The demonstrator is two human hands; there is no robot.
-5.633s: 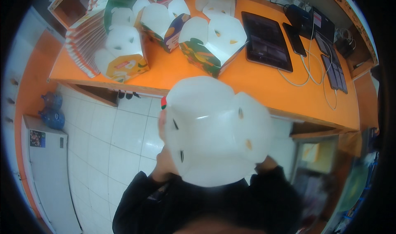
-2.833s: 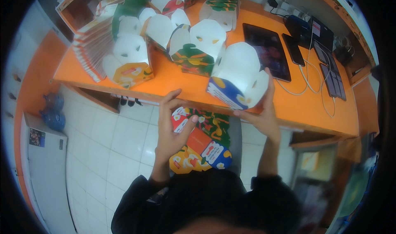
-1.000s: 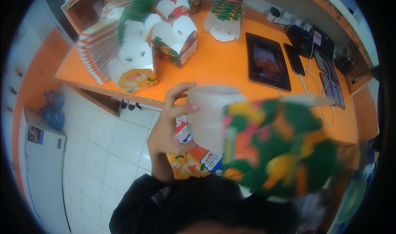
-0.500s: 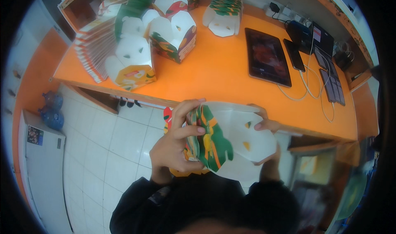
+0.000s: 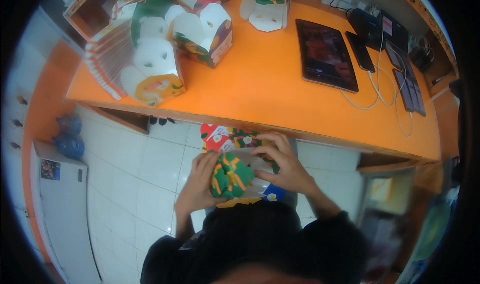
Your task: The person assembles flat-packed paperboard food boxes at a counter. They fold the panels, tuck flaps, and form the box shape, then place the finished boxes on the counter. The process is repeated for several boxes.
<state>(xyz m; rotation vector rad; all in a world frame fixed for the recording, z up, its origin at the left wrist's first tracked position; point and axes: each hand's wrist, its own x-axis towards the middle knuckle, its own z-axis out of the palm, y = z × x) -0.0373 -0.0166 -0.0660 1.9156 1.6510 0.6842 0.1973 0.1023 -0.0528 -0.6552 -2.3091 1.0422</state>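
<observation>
Though it's white inside, green carton (image 5: 233,176), orange-streaked

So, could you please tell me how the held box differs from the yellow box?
The held box shows green and orange outside; the yellow box shows mainly yellow. The left hand grips the held box; the yellow box stands on the table. Both show white inside.

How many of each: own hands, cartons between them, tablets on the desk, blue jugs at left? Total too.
Left hand, right hand: 2
Green patterned carton between them: 1
Black tablet: 1
Blue jugs: 2
Total: 6
</observation>
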